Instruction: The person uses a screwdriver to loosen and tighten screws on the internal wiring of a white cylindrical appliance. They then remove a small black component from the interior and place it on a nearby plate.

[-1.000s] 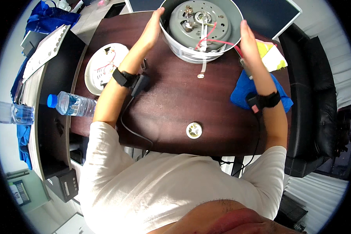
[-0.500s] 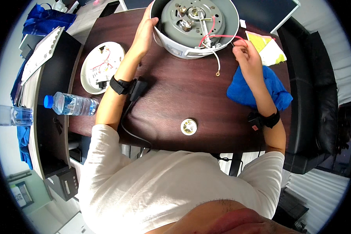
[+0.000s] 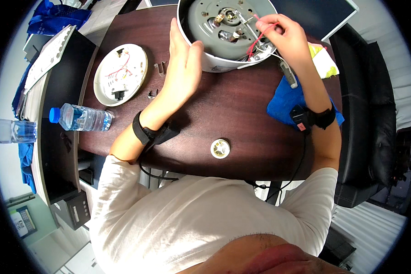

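Note:
An upturned round white appliance body [image 3: 214, 65], which looks like a rice cooker, stands at the table's far edge. Its grey metal inside [image 3: 205, 34] shows bulb-like fittings, a bracket and wires. My left hand [image 3: 185, 61] lies against the near left wall, fingers stretched out. Over the right rim, my right hand [image 3: 285, 39] pinches a thin red wire [image 3: 256, 42] between thumb and finger. Below that hand, a grey elongated handle-like piece [image 3: 288, 75] rests by a blue cloth [image 3: 281, 102]; its kind is unclear. Two small metal clips [image 3: 160, 68] lie left of my left hand.
A round white base cover [image 3: 140, 77] with red wires lies at the left, near a water bottle [image 3: 84, 118]. A small round white dish [image 3: 220, 149] with metallic bits sits near the front edge. A white-and-yellow cloth [image 3: 324, 64] lies far right.
The appliance body has turned and shifted slightly left. My left hand has moved right and lower along its wall. My right hand has gone up over the rim with the red wire.

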Tool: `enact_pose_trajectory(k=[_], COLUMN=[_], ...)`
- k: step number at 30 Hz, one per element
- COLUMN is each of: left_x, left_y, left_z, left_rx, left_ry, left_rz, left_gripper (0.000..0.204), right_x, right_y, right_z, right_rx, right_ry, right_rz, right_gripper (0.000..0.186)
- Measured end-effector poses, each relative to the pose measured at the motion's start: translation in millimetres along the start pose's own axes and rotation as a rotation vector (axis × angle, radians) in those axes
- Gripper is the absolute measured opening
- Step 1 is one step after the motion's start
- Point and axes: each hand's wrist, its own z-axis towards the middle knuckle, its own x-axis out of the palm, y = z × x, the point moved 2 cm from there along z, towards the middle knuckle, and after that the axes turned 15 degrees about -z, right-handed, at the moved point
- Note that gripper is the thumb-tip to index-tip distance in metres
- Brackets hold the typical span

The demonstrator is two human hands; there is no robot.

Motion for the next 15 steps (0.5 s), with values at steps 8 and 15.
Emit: enact_pose_trajectory(k=[8, 15], left_x=[-8.4, -19.4], left_y=[8.6, -25.0], left_z=[-3.0, 30.7], left_rx=[0.178, 0.45], left_ry=[-0.009, 0.241], left_rz=[-0.002, 0.238], left_gripper=[0.08, 0.064], right_x=[-1.0, 10.3], right_y=[17.3, 33.7], right_z=[19.0, 21.2], right_rx=[-0.172, -0.114], right_ry=[0.383, 0.479], right_rz=[0.094, 0.161], right_gripper=[0.014, 0.017])
